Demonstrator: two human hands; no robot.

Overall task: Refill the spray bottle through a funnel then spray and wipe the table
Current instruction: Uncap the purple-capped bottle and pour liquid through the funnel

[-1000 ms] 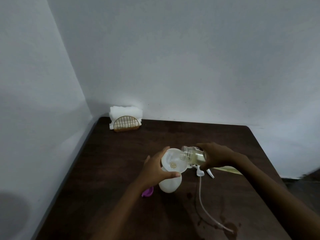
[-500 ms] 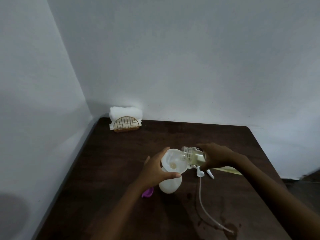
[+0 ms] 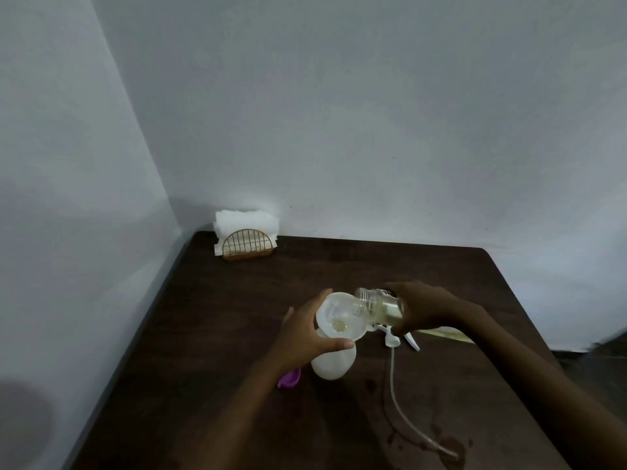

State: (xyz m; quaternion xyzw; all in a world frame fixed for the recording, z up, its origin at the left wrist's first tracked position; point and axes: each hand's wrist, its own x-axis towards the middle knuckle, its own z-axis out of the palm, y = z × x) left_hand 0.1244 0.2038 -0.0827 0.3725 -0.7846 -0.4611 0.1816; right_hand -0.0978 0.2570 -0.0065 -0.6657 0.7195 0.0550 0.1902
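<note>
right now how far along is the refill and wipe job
Done: sprayer head is off, lying on the table; funnel sits in the spray bottle.
In hand: right hand tips the clear bottle into the funnel, left hand steadying.
Left: recapping, spraying, wiping.

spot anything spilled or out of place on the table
Yes. A wet patch darkens the table at the near right, under the end of the spray head's tube. Smaller drops dot the wood nearby.

2 bare forearms are being shown, with no sleeve being worn as far up as the frame reaches. The left hand (image 3: 302, 337) and the right hand (image 3: 425, 308) are being seen uncovered, with nothing being worn on fingers or wrists.
</note>
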